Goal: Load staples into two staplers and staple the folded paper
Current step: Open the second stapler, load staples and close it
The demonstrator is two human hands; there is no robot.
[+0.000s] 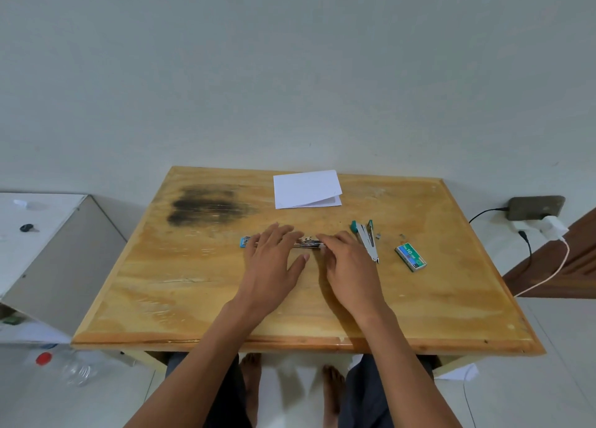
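Note:
A blue stapler point(305, 243) lies opened flat across the middle of the wooden table point(193, 285). My left hand point(274, 259) rests on its left half, fingers spread over it. My right hand point(346, 263) touches its right end with the fingertips. A second, green stapler point(366, 237) lies opened to the right of my right hand. A green box of staples point(410, 257) sits further right. The folded white paper point(306, 188) lies at the table's far edge.
A few loose staple bits point(379, 234) lie near the green stapler. A white cabinet point(38, 234) stands on the left, a plastic bottle point(69, 368) on the floor. A phone point(535, 207) and charger cables hang at the right wall.

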